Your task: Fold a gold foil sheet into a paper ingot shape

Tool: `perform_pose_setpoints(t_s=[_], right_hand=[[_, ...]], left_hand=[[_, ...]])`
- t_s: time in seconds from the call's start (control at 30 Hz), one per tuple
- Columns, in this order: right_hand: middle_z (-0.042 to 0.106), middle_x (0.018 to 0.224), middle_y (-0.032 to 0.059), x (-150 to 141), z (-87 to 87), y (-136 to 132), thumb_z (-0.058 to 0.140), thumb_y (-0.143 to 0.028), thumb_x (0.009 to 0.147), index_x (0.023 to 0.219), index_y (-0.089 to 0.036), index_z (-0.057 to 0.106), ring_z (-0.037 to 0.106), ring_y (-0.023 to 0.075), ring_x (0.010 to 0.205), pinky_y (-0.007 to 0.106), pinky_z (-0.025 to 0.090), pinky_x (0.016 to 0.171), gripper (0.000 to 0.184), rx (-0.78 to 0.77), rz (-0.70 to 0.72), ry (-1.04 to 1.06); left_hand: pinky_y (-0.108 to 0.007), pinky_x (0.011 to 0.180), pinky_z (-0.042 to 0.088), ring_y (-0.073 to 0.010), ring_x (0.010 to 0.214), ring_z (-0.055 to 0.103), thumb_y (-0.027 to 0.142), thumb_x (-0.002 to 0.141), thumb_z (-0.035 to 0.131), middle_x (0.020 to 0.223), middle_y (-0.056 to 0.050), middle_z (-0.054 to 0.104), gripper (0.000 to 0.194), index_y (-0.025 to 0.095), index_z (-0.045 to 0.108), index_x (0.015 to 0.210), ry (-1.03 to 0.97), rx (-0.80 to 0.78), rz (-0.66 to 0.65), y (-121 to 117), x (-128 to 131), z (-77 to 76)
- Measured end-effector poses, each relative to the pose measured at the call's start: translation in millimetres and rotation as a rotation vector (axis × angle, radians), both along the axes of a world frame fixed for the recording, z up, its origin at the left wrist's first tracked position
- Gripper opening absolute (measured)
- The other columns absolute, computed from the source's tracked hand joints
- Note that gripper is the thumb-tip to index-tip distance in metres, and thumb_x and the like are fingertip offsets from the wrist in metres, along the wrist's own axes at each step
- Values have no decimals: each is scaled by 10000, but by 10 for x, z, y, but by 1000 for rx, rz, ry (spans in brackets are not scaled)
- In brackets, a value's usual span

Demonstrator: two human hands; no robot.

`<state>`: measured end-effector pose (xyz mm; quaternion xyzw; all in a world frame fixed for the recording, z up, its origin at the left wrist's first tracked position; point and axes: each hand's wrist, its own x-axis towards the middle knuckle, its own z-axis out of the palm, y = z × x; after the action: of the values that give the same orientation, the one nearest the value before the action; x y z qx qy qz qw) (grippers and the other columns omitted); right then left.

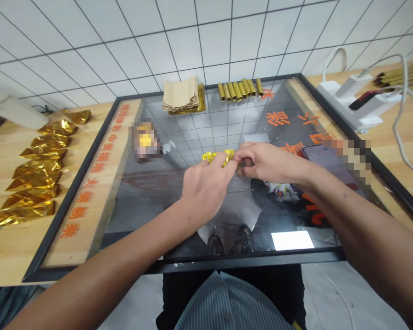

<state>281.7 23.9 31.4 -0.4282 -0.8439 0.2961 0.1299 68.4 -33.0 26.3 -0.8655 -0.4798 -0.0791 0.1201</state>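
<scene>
A piece of shiny gold foil lies in front of me over the glass tabletop, mostly hidden by my fingers. My left hand is closed over the foil from above, its fingers bent, with crinkled gold showing beyond the knuckles. At the foil's right end, my right hand pinches with thumb and fingertips, touching the left fingers. What exactly sits inside that pinch is partly covered. Farther back, a row of several narrow gold tubes lies next to a stack of brown paper sheets with gold foil underneath.
Several folded gold foil packets line the wooden table at the left. A blurred-out item rests on the glass. To the right are a phone, a white power strip with cables and more gold pieces. A tiled wall stands behind.
</scene>
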Motion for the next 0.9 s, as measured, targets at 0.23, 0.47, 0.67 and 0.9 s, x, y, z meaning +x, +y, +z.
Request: perform_pose_setpoints(t_s=[0.23,0.47,0.67,0.9], right_hand=[[735,978,19,5,-6,15,677,-150,836,931,-241,721,660,211,894,319,441,785,138,-2,10,-27],[757,945,6,-12,-17,11,709,-177,859,920,-251,746,650,192,817,321,435,728,103,-27,-28,-54],[780,992,8,-16,-23,17,715,-166,859,914,-254,754,665,184,810,319,451,726,111,-19,-34,-39],[797,1024,11,-3,-72,43,701,-151,853,934,-256,770,678,187,837,314,460,742,150,-6,-29,-20]], left_hand=[[-312,557,440,-224,819,736,245,1092,572,1259,-44,756,350,359,674,1406,73,-127,133,-30,109,91],[-322,530,396,-246,826,738,262,1091,581,1246,-39,765,282,338,726,1319,97,-130,162,10,156,87],[-316,542,401,-238,818,727,268,1109,549,1235,-52,772,275,330,764,1270,101,-127,158,19,163,70],[-324,546,422,-266,884,743,260,1114,532,1286,-59,768,273,279,785,1215,132,-146,170,37,163,61]])
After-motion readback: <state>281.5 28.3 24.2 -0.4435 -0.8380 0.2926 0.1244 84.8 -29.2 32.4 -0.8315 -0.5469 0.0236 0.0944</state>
